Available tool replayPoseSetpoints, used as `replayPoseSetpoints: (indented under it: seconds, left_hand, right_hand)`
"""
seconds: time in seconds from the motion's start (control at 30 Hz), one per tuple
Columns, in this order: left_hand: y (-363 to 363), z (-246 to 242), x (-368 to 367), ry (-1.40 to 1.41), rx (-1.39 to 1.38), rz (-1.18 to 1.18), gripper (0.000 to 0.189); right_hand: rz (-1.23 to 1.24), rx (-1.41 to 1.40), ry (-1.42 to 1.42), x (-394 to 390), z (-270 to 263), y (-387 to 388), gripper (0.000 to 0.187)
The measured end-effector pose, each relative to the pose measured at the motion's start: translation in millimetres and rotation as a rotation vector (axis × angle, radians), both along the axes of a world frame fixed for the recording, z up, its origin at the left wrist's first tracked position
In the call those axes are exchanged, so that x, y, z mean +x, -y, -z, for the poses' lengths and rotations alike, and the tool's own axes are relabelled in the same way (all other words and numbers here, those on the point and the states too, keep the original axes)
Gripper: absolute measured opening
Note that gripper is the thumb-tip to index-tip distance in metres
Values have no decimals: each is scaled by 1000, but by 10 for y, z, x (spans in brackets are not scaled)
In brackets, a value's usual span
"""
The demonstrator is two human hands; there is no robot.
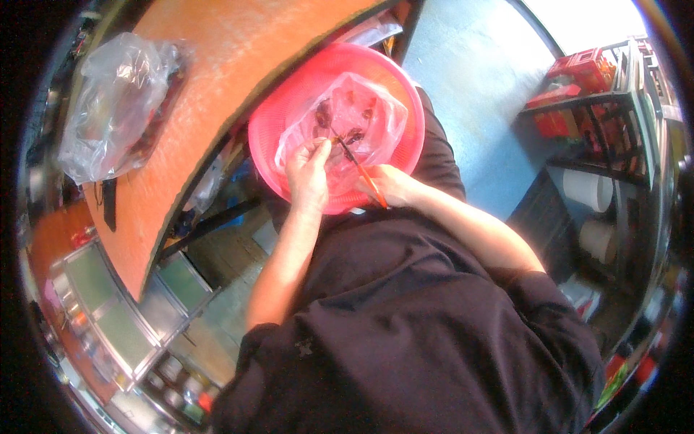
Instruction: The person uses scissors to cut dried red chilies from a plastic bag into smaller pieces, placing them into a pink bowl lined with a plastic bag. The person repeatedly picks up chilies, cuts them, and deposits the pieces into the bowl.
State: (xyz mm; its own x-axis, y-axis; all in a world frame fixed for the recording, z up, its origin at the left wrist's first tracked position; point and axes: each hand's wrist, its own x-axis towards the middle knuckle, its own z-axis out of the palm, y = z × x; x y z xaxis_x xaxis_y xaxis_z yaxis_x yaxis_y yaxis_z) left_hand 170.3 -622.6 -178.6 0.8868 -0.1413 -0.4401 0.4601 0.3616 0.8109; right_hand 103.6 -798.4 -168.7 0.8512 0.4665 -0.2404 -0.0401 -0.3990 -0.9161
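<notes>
On my lap rests a pink plastic basket (259,157), lined with a clear plastic bag (400,116). Several small dark brown pieces (355,135) lie in the bag; blur keeps me from telling what they are. My right hand (394,185) grips a pair of scissors with orange handles (373,187). Their dark blades point up and left, towards the fingertips of my left hand (308,171). Between that thumb and forefinger is a small brownish piece (334,140), touching or right beside the blades. Both hands are over the near part of the basket.
An orange-brown tabletop (217,65) runs along the left, its edge close to the basket. On it sits a filled clear plastic bag (116,103). A dark shelf rack (591,100) with a red crate (583,70) stands at the right, beside the bluish floor (466,70).
</notes>
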Motion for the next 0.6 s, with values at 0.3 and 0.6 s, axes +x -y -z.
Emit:
replayPoseSetpoints:
  seconds: [0.3, 0.6]
  left_hand:
    - [-111, 71, 41, 266, 551, 159, 25]
    - [-747, -2065, 469, 1544, 1103, -151, 22]
  right_hand:
    - [338, 106, -424, -55, -76, 28, 35]
    - [312, 68, -438, -33, -192, 89, 32]
